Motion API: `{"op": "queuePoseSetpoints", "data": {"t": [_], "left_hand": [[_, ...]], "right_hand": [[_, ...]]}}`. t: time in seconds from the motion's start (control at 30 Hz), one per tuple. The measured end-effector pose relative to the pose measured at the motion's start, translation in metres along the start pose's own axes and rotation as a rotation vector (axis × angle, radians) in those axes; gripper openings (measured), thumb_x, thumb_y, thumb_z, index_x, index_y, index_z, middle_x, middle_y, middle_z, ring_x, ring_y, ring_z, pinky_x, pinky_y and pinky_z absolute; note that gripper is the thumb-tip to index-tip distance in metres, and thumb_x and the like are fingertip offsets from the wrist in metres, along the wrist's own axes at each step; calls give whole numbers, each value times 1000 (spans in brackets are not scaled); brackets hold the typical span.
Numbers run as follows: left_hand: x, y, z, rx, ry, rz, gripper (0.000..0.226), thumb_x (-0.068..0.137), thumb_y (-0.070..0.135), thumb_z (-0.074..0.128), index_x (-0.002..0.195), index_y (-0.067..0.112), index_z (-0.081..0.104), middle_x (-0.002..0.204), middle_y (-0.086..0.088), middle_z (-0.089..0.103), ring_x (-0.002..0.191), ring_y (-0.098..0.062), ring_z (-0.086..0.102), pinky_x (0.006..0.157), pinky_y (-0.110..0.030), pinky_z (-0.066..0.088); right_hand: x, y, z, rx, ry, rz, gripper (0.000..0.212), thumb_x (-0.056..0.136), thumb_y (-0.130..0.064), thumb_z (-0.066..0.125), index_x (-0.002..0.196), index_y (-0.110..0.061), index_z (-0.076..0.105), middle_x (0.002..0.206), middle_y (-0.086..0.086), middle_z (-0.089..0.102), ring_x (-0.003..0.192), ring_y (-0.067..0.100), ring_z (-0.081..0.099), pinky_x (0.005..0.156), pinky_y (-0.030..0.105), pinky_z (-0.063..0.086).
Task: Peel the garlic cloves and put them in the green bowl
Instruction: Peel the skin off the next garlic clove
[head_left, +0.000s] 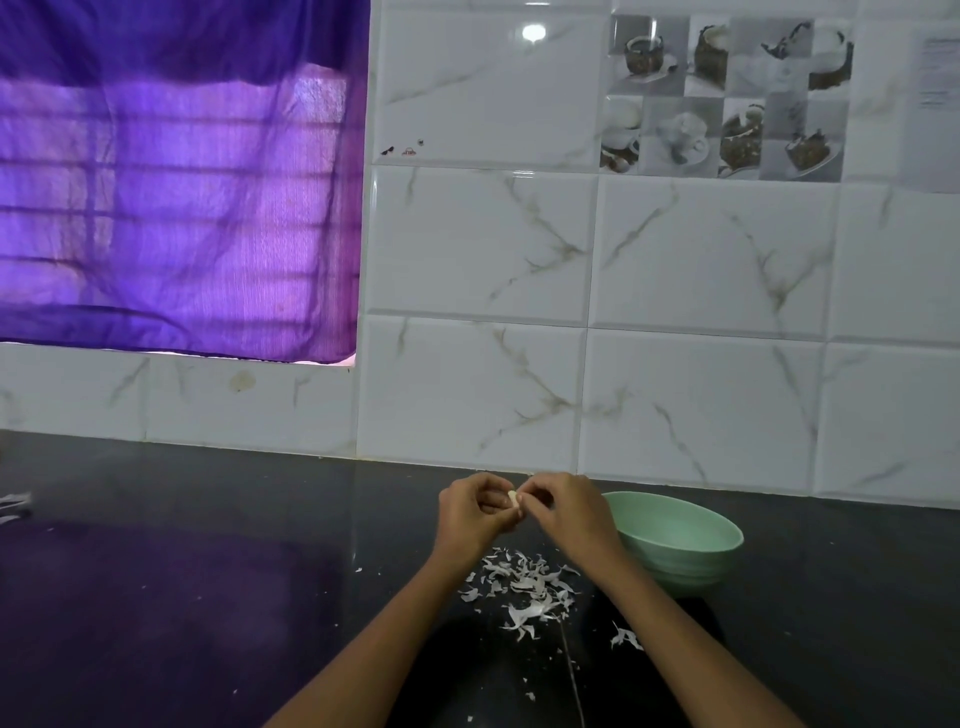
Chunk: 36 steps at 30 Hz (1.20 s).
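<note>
Both your forearms reach up from the bottom edge over a glossy black counter (208, 597), w/ a scatter of thin, papery white garlic skins (524, 584) lying between them, dry and curled. Further out, your left hand (475, 512) and right hand (563, 512) meet in the air above the peels, just left of the green bowl (691, 540). Left fingers are curled round a small pale garlic clove (514, 499), holding it; right thumb & fingertips pinch at its top end, prob. at a bit of skin. So you're mid-peel on this clove. Whether any skin is left on it is too small to tell. Next move, I'd judge: strip the last skin, then carry the clove a short way right and drop it in the bowl. Bowl is smooth, round, matte mint green, sitting on the counter near the white marble-look wall tiles (701, 260); its contents are hidden by the rim. Purple curtain (176, 182) covers a window, upper left.
</note>
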<state>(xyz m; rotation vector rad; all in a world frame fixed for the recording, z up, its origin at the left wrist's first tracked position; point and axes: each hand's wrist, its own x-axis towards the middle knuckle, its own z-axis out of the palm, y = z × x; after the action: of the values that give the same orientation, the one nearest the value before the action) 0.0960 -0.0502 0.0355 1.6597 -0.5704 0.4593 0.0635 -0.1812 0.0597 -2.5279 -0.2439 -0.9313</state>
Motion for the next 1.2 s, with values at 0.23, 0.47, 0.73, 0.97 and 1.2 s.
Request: {"op": "queuePoseSetpoints", "data": {"t": [0.23, 0.47, 0.73, 0.97, 1.2], "left_hand": [[1, -1, -1, 26, 14, 34, 26, 69, -1, 78, 94, 0, 69, 66, 1, 66, 55, 1, 64, 57, -14, 52], [0, -2, 0, 45, -49, 78, 19, 79, 9, 72, 97, 4, 72, 70, 3, 69, 61, -3, 67, 62, -16, 54], [-1, -1, 0, 64, -35, 96, 11, 77, 12, 75, 84, 4, 72, 64, 3, 67, 52, 0, 62, 55, -12, 50], [-1, 0, -1, 32, -11, 99, 9, 73, 10, 77, 78, 6, 71, 63, 3, 67, 54, 1, 62, 56, -11, 49], [0, 0, 0, 47, 16, 138, 13, 70, 14, 79, 77, 7, 72, 65, 0, 69, 59, -3, 65, 59, -15, 52]], "right_hand": [[0, 2, 1, -2, 31, 13, 11, 87, -27, 59, 84, -22, 69, 79, -8, 69, 75, 8, 61, 62, 23, 44], [3, 9, 8, 271, -36, 75, 11, 84, -24, 67, 93, -23, 72, 77, -10, 70, 72, 7, 65, 60, 34, 58], [2, 9, 5, 359, -44, 105, 14, 82, -10, 68, 94, -18, 70, 77, -5, 68, 71, 10, 66, 52, 29, 57], [1, 3, -5, 17, 27, -55, 10, 82, -25, 69, 92, -23, 71, 85, -9, 70, 75, 4, 59, 59, 8, 35], [0, 1, -7, 5, 99, -75, 9, 80, -23, 72, 88, -20, 73, 78, -5, 73, 73, 10, 66, 68, 23, 49]]}}
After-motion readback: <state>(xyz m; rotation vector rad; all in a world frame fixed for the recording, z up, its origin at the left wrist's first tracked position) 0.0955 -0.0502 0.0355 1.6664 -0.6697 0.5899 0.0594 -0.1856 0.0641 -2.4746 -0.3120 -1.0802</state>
